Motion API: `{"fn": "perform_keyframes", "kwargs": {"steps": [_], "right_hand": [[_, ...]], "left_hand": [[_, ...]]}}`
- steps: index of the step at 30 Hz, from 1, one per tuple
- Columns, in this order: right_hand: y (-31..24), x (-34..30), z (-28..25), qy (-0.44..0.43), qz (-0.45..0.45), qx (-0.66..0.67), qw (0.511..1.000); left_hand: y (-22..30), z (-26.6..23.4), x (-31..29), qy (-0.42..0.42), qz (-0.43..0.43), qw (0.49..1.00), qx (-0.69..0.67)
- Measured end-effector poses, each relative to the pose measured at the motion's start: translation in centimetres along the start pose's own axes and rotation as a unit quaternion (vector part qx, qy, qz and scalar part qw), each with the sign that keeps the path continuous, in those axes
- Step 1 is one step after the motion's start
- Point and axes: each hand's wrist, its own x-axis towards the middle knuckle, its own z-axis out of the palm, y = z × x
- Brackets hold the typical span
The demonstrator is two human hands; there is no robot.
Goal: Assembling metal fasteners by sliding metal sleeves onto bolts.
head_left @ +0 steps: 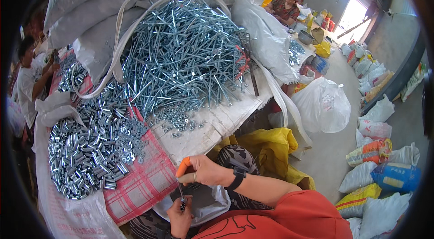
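Observation:
My left hand is closed around the lower end of a thin metal bolt, where a short dark metal piece shows at the fingers. Above it, my right hand, with an orange cover on one finger, pinches the bolt's upper end. An open white bag lies under both hands at my lap. On the table ahead is a big heap of long bolts. Small nuts are scattered at its near edge. To the left lie a pile of short metal sleeves and flat washers.
A red-and-white checked cloth covers the near table edge. Full white sacks stack behind the bolts. A yellow sack and a white plastic bag are to the right. Two people work farther off; more sacks line the right wall.

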Motion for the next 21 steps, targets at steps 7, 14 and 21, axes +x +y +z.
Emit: {"fn": "perform_keyframes", "kwargs": {"steps": [7, 14, 21], "right_hand": [[0.2, -3.5, 0.9, 0.005, -0.063, -0.1, 0.993], [1.0, -5.0, 2.4, -0.089, 0.027, -0.097, 0.991], [0.9, -5.9, 3.3, -0.043, 0.073, -0.055, 0.995]], "left_hand": [[1.5, 0.2, -2.1, -0.019, 0.038, 0.998, 0.051], [3.1, -0.7, -4.4, -0.037, 0.119, 0.992, -0.014], [4.2, 0.7, -4.9, -0.006, 0.131, 0.99, -0.053]]}}
